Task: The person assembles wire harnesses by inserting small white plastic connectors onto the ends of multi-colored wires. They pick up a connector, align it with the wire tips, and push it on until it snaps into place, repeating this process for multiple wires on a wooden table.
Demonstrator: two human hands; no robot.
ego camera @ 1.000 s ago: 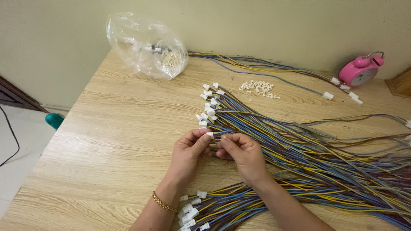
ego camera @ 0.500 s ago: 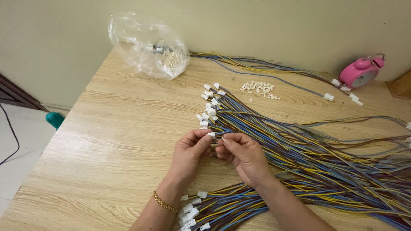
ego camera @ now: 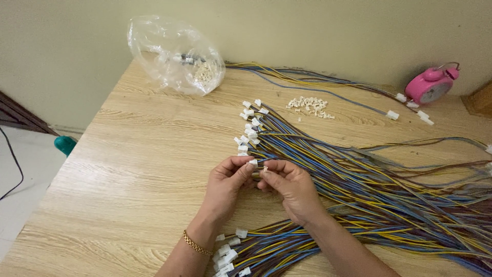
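Holding a small white plug between thumb and forefinger, the left hand sits at the middle of the wooden table, and a thin gold bracelet is on its wrist. The right hand is just beside it, the two hands touching at the fingertips; its fingers are closed narrow on the wire ends that go into this plug. The wires run to the right and join a big bundle of blue, yellow and brown wires, which lies over the right half of the table. More white plugs lie in a loose group just above the hands, at the ends of this bundle. A second bundle with its own white plugs lies below the hands, between the two forearms. Farther back there is a little heap of white parts, and a clear plastic bag with more small parts stands at the back left corner. A pink alarm clock is at the back right, near the wall.
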